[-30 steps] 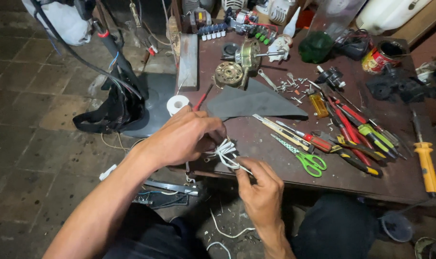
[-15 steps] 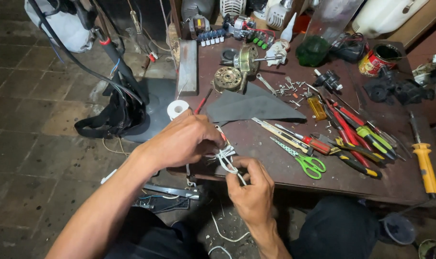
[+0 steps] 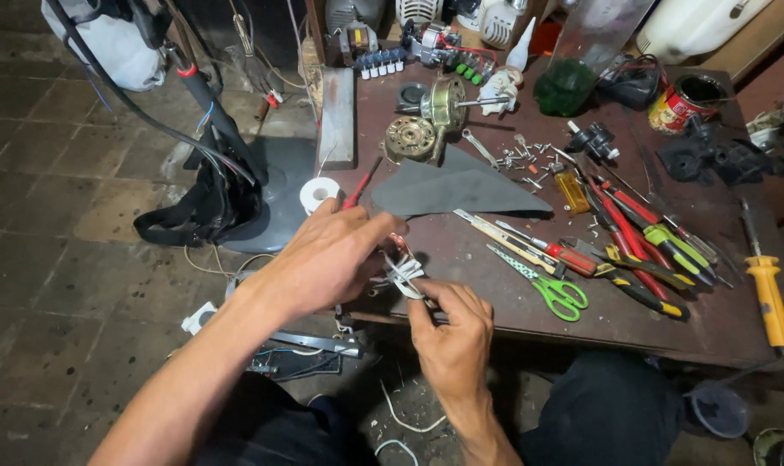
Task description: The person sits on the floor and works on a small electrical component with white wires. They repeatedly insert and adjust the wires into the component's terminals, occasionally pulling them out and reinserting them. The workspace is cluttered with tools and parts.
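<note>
At the counter's (image 3: 495, 298) near edge, the left hand (image 3: 327, 259) and right hand (image 3: 452, 332) both pinch a bundle of white wires (image 3: 400, 272), green-handled scissors (image 3: 551, 289) lying near at three o'clock.

Both hands meet at the near edge of the workbench (image 3: 495, 285) — left hand (image 3: 327, 259) and right hand (image 3: 450, 332) pinch a bundle of white wires (image 3: 400, 272). Just beyond it lies a grey cloth (image 3: 452, 190); green scissors (image 3: 547, 285) sit right of it (beside screwdrivers (image 3: 633, 242)).
</note>
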